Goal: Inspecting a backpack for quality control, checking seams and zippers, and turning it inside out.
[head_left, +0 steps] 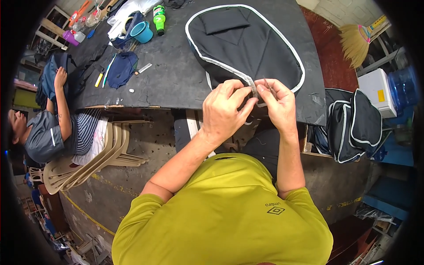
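A black fabric bag piece (265, 48) with white piping lies on the dark table, its rounded end pointing away and its near corner at the table's front edge. My left hand (227, 108) is closed, pinching the piped edge at that corner between thumb and fingers. Just to its right, my right hand (279, 106) is closed too, thumb and fingertips against the same edge. A small, thin, dark tool pokes out between the right fingers; its kind is too small to tell.
Left on the table (172, 79) lie a blue cup (141, 32), a green bottle (159, 20), a dark blue cloth pouch (122, 70) and pens. Black bags (349, 123) are stacked at right. A co-worker (44, 132) handles a bag beside stacked beige chairs (88, 159).
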Demonstrator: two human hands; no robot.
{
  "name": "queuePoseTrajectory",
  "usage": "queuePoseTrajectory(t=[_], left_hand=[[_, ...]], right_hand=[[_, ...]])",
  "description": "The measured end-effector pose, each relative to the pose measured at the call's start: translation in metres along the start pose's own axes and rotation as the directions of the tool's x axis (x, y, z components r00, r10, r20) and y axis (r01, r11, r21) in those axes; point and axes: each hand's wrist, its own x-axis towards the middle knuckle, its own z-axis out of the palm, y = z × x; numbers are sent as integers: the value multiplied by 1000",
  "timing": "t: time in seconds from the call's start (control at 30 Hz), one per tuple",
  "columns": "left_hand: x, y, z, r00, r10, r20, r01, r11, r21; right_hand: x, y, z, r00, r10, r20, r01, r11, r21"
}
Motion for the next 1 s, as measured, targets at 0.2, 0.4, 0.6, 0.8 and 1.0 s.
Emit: queuePoseTrajectory(t=[0.2,0.4,0.6,0.8,1.0], left_hand=[[-2,2,6,999,1,-36,-1,1000,-10],[-4,1,5,999,-10,-50,8,999,-47],[-2,-5,-10,983,-153,106,182,907,-381],[1,-9,-10,980,-147,134,189,895,-403],[3,-7,-10,986,-127,107,160,903,-400]], right_hand=[[-5,0,-19,992,51,111,-10,940,-341],[-7,2,-11,997,-8,76,30,958,-287],[-23,-18,1,976,-217,-10,205,933,-297],[-24,7,-35,737,-623,264,583,386,-715],[-21,12,-31,585,-735,344,677,208,-706]])
